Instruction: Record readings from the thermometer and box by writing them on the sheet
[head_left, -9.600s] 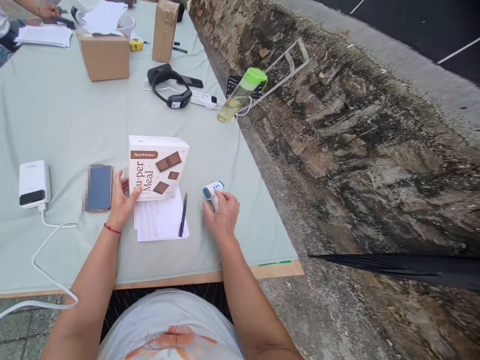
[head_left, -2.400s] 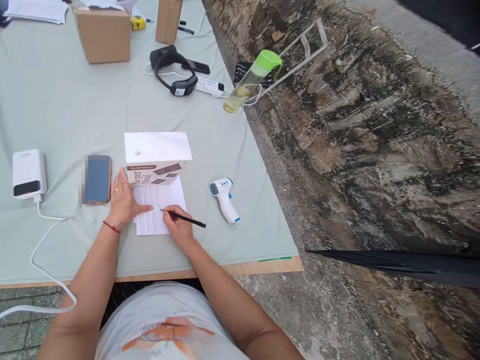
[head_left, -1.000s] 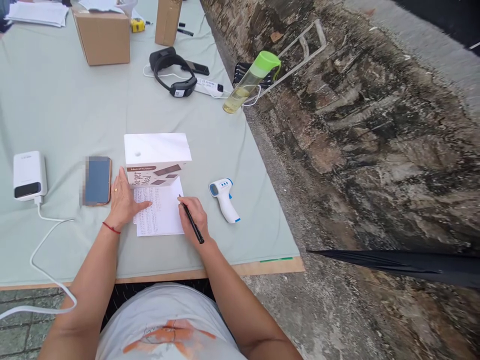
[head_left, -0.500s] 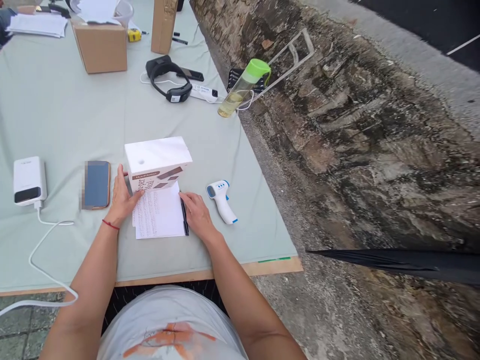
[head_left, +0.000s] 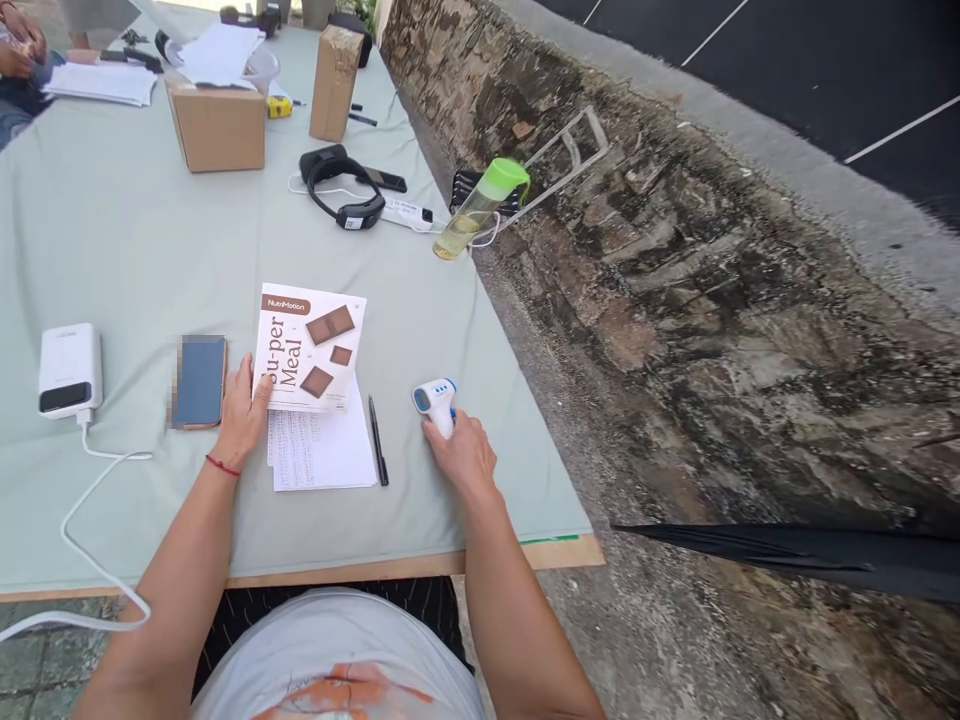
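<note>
My left hand (head_left: 246,408) grips the lower left edge of a white box (head_left: 330,345) labelled "NutriMotion Su-per Meal", its thumb on the printed front. Brown bar pictures decorate that face, which is turned toward me. Below the box lie printed paper sheets (head_left: 326,455), their top part covered by it. A black pen (head_left: 378,440) rests at the sheets' right edge. Farther right, my right hand (head_left: 465,452) is closed around the handle of a white and blue infrared thermometer (head_left: 435,397); most of the handle is hidden by the fingers.
Left of my hand lie a phone (head_left: 200,382) and a white power bank (head_left: 70,370) with a cable. Farther back are a black headset (head_left: 343,190), a bottle with a green lid (head_left: 480,210), and cardboard boxes (head_left: 225,130). Another person's hands (head_left: 21,40) show at top left.
My right hand has left the pen, moved right and taken hold of the thermometer. The box has tipped so its front faces me instead of its white top.
</note>
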